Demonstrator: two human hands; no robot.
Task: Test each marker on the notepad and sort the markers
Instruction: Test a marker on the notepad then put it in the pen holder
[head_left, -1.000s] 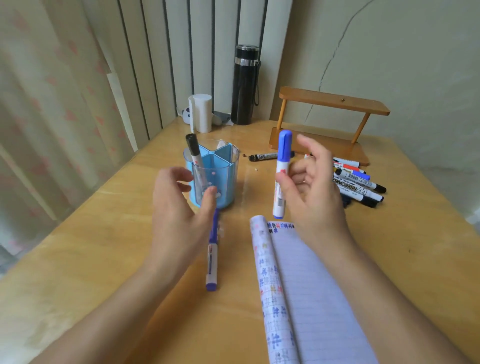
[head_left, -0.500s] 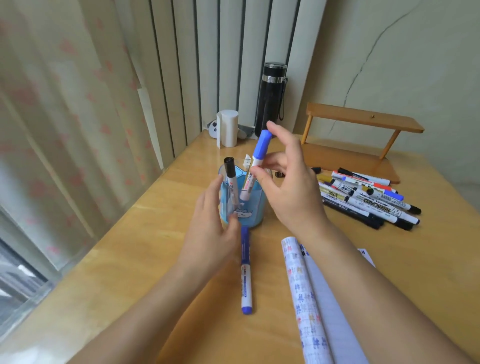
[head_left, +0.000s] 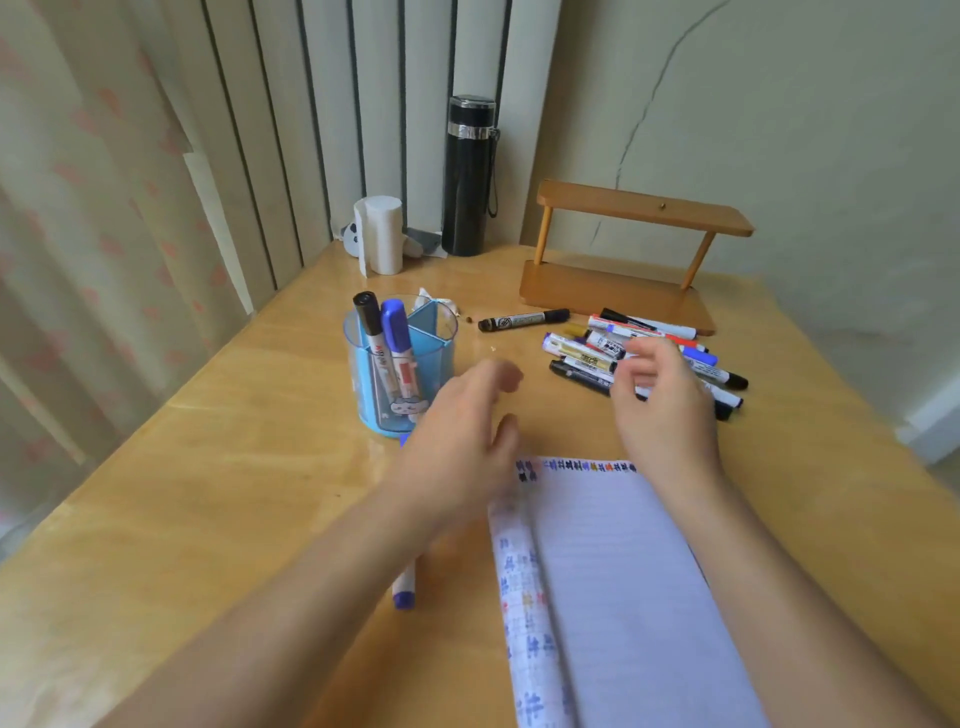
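On the pale wooden tabletop (head_left: 208, 493) stands a translucent blue round plastic pen holder (head_left: 439, 345) with inner dividers. 2 markers stand upright in it, side by side in what looks like the same left compartment: a black-capped white marker (head_left: 367, 312) and a blue-capped white marker (head_left: 395, 325).

The left hand (head_left: 457, 447) hovers just right of the holder, blurred, with its fingers loosely spread and gripping nothing. Under that forearm lies a blue-and-white marker (head_left: 404, 590), mostly hidden, with only its blue end showing near the notepad's rolled-back cover.

The open lined notepad (head_left: 623, 571) lies in front of the person, with a row of small coloured test marks along its top edge.

The right hand (head_left: 660, 410) hangs over the near side of a loose pile of assorted markers (head_left: 576, 353) beyond the notepad. Its fingers are loosely curled and I see nothing pinched in them. Whether a fingertip touches the pile I cannot tell.

1 black marker with a label (head_left: 522, 318) lies apart, between the holder and the pile. Behind it stand a small wooden 2-tier shelf (head_left: 623, 249), a tall black flask (head_left: 470, 176) and a white roll of tissue (head_left: 383, 234).
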